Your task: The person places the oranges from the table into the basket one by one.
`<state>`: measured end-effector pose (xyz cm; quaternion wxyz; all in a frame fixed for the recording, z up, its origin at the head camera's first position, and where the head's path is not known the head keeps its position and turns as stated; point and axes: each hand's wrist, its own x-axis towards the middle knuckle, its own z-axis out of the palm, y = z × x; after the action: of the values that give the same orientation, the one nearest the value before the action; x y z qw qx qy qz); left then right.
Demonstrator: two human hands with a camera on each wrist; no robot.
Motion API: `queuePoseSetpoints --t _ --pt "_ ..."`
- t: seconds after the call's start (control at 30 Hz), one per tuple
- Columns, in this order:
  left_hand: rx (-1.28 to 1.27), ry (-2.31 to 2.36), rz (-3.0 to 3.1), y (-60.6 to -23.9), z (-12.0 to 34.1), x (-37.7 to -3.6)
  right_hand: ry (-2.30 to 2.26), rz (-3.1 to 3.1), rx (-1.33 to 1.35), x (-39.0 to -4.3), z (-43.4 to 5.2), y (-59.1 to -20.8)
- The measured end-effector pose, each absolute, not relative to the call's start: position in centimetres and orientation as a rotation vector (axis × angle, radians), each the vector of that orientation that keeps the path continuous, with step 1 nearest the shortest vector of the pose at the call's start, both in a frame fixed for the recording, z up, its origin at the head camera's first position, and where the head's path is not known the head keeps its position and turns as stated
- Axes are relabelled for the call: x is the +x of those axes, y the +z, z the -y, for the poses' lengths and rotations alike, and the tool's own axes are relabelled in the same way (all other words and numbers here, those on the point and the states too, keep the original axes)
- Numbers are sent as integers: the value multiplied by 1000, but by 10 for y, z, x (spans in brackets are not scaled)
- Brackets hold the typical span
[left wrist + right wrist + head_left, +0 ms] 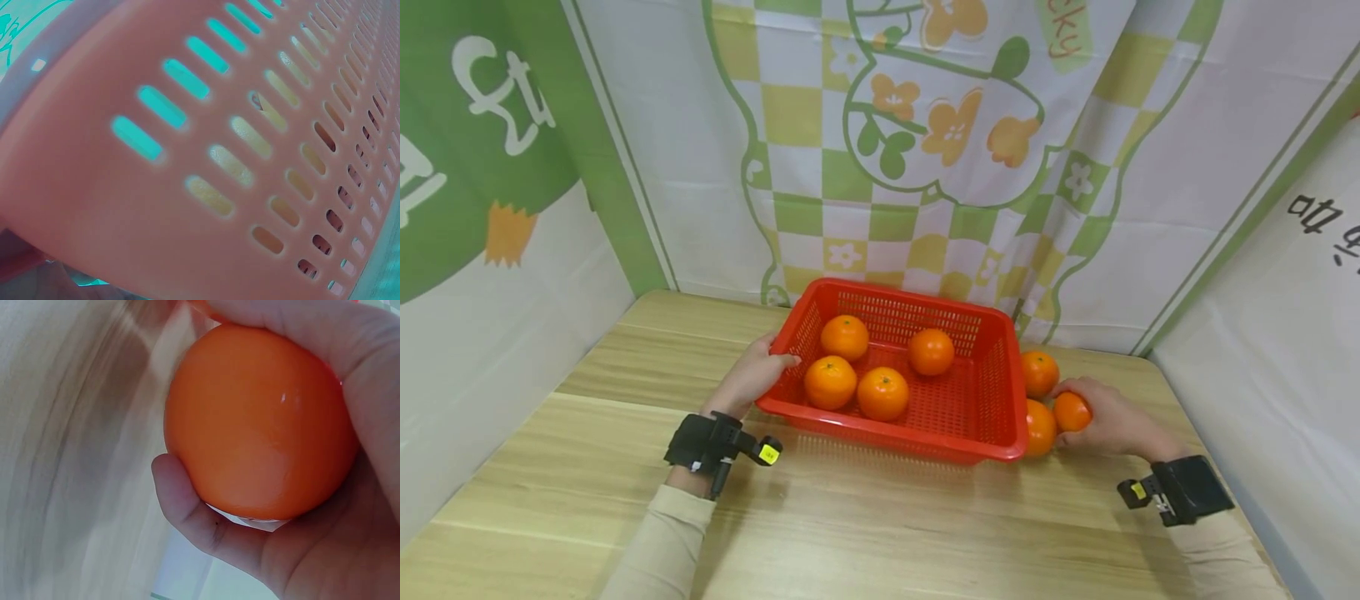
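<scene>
A red plastic basket [880,427] with slotted walls is on the table, with several oranges inside, among them one orange [932,352] apart from the rest. At the basket's left end my left hand [752,375] grips the rim, thumb over the inner side. In the left wrist view the slotted basket wall [156,206] fills nearly everything. My right hand [1108,417] holds an orange [262,425] between thumb and fingers, to the right of the basket. Two more oranges, a rear one [1040,372] and a front one [1040,428], lie against the basket's right side, partly hidden by it.
The wooden table [880,525] extends in front and to both sides. A patterned curtain [925,167] hangs right behind the basket. White and green cloth walls stand at the left [512,333] and right [1270,308].
</scene>
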<state>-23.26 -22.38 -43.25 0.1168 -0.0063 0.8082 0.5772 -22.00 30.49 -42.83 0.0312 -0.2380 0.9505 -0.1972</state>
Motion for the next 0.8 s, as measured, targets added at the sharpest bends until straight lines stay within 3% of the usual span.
queuePoseSetpoints --t 0.8 --pt "-32 1692 -2368 -434 224 -236 -556 -2934 -752 -214 -297 -395"
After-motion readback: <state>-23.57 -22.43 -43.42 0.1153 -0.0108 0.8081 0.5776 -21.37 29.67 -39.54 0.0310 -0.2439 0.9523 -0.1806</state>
